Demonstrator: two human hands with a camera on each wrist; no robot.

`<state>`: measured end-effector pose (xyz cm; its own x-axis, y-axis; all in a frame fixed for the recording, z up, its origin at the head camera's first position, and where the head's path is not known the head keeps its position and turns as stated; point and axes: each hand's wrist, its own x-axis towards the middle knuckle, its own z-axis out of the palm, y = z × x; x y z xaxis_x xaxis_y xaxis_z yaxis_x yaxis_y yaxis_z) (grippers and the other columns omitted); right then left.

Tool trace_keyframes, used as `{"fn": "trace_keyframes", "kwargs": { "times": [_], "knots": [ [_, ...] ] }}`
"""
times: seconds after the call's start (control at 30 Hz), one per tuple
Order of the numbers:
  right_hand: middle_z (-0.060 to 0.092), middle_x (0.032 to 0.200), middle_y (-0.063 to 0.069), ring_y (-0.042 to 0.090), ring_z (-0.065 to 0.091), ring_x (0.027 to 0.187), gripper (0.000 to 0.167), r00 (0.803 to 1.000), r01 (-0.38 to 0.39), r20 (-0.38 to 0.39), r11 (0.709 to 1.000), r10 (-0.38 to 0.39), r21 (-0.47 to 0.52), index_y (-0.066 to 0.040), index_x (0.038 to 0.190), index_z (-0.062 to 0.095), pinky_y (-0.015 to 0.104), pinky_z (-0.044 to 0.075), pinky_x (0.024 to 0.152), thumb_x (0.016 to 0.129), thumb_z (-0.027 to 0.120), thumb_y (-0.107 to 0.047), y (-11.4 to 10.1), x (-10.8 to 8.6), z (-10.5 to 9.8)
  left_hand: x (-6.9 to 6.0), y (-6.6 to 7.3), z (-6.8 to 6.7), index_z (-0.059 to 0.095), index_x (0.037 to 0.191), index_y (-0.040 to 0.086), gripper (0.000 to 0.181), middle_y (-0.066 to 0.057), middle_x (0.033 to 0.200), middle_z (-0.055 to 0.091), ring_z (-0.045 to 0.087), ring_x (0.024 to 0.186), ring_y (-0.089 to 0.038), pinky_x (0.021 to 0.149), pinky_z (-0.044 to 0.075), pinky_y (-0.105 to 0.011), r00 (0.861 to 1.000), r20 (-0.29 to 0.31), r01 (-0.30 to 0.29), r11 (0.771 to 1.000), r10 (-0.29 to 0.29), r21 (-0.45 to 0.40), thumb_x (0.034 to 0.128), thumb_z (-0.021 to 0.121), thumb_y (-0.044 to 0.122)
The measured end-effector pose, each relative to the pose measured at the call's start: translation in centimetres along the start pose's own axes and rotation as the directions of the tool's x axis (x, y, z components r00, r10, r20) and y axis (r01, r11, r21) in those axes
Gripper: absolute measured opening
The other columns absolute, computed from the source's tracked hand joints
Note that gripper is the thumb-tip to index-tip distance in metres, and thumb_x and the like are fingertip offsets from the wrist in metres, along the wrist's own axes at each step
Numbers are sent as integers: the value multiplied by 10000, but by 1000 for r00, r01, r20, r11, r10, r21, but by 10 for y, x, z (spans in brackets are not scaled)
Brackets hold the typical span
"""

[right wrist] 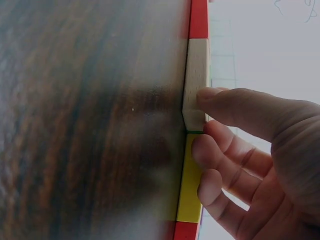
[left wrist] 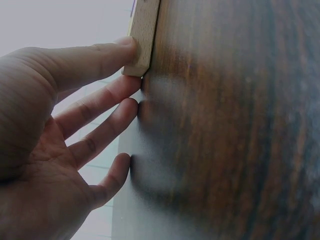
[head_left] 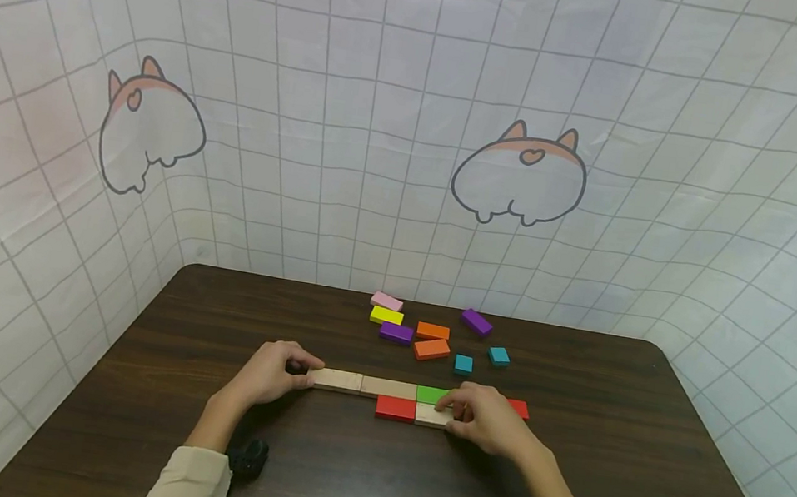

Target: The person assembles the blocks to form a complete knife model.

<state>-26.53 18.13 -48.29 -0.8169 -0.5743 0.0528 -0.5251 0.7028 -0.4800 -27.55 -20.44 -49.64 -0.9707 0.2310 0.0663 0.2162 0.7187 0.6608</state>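
Flat wooden blocks lie end to end in a row across a dark table. At the row's left end, my left hand (head_left: 270, 373) pinches a plain wood block (head_left: 337, 380), thumb on its near side. To its right come another plain block (head_left: 389, 388) and a green block (head_left: 431, 396). In front of these lie a red block (head_left: 396, 409) and a plain block (head_left: 431, 416), whose right end my right hand (head_left: 485, 418) pinches between thumb and fingers. The right wrist view shows a yellow block (right wrist: 190, 180) by its fingertips. Another red block (head_left: 518, 409) shows beyond that hand.
Behind the row lie loose blocks: pink (head_left: 387, 302), yellow (head_left: 386, 316), purple (head_left: 396, 333), a second purple (head_left: 476, 322), orange (head_left: 433, 332), a second orange (head_left: 431, 349), and two short teal pieces (head_left: 463, 364). A grid-patterned curtain (head_left: 336, 148) surrounds the table (head_left: 207, 324).
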Motion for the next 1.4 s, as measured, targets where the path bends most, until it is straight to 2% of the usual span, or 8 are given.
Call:
{"fn": "trace_keyframes", "kwargs": {
  "times": [0.7, 0.97, 1.13, 1.23, 1.4],
  "knots": [
    [600, 806, -85, 38, 492, 688, 218, 1000, -5, 22, 999, 4, 31, -161, 1136, 761, 220, 445, 617, 920, 764, -134, 0, 2, -3, 0, 1, -2, 813, 1106, 189, 229, 23, 1030, 729, 628, 944, -163, 856, 544, -399, 1000, -7, 8, 1000, -8, 7, 883, 804, 132],
    [657, 838, -78, 34, 540, 702, 221, 1000, 12, 4, 996, -13, 91, -142, 1152, 748, 225, 482, 631, 933, 757, -173, 6, 3, -10, 2, 1, -1, 815, 1098, 189, 223, 33, 1017, 725, 626, 938, -162, 848, 537, -379, 1000, -4, 5, 1000, -5, 9, 883, 806, 131],
    [668, 850, -40, 65, 556, 719, 234, 999, 20, -49, 987, -13, 157, -67, 1162, 733, 234, 503, 646, 938, 741, -133, 10, 14, -21, 1, 1, -1, 816, 1093, 186, 221, 33, 1009, 723, 623, 933, -168, 844, 535, -381, 1000, -6, 7, 1000, -7, 8, 881, 807, 127],
    [675, 882, -14, 114, 574, 731, 265, 998, -4, -65, 982, 16, 186, -45, 1189, 717, 247, 515, 664, 940, 742, -130, 14, 25, -27, 1, 1, -1, 815, 1095, 186, 221, 32, 1008, 722, 624, 936, -173, 845, 534, -381, 1000, -5, 9, 1000, -9, 7, 881, 807, 131],
    [711, 1036, 65, 182, 586, 857, 360, 995, -67, -58, 986, 77, 154, -76, 1278, 689, 317, 521, 759, 930, 758, -139, 25, 47, -34, 0, 1, 0, 814, 1099, 189, 222, 37, 1011, 720, 627, 945, -175, 853, 540, -394, 1000, -1, 13, 1000, -13, 5, 883, 806, 137]
  ]
}}
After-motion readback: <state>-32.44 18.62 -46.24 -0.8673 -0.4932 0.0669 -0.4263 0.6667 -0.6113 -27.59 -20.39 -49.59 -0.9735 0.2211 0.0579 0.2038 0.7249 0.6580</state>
